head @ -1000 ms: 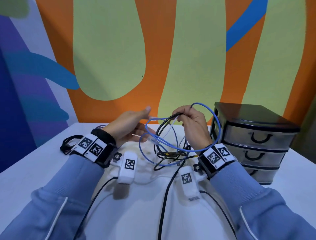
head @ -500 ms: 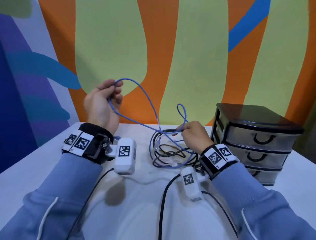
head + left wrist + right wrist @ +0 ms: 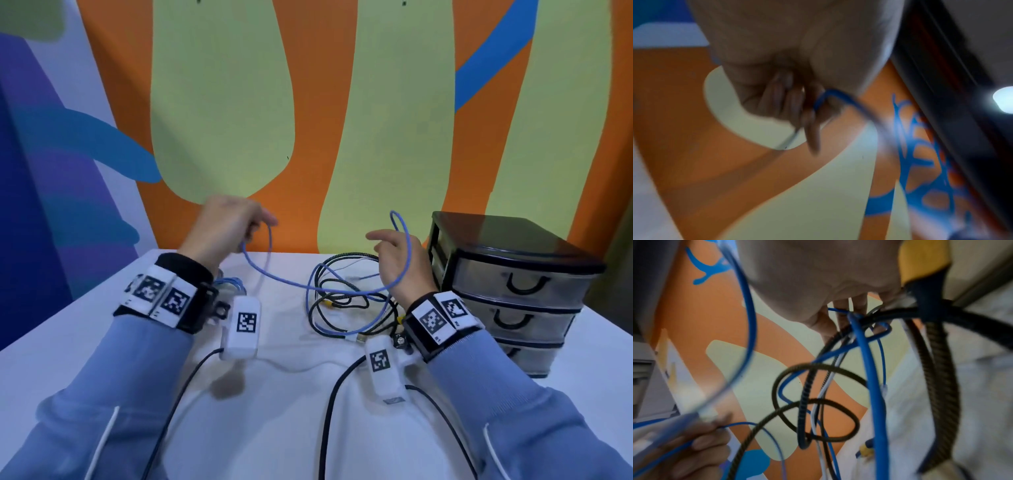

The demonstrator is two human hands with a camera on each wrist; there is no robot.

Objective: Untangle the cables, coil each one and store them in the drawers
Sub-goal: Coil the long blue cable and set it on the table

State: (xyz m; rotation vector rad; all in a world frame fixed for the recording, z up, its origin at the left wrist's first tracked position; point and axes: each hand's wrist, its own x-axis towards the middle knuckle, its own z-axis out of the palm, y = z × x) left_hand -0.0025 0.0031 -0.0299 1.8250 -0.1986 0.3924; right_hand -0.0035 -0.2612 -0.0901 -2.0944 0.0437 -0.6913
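Note:
A long blue cable [image 3: 291,282] runs between my two hands above the white table [image 3: 61,346]. My left hand [image 3: 253,229] pinches one stretch of it in curled fingers, which also shows blurred in the left wrist view, left hand [image 3: 813,113] on the blue cable [image 3: 838,97]. My right hand [image 3: 394,260] hovers over the tangle with a blue loop rising past its fingers. In the right wrist view its fingertips [image 3: 842,308] pinch the blue cable among the others. Beneath lies the tangle: a black braided cable [image 3: 349,255], a white cable [image 3: 824,389] and more blue loops.
A black unit of three drawers [image 3: 507,240], all closed, stands at the right next to my right hand. A small blue bundle [image 3: 229,284] lies by my left wrist. Black leads [image 3: 329,411] from the wrist cameras cross the near table. The painted wall stands right behind the table.
My left hand came down from its raised position toward the table, so the blue strand now sags. My right hand lifted a little off the tangle.

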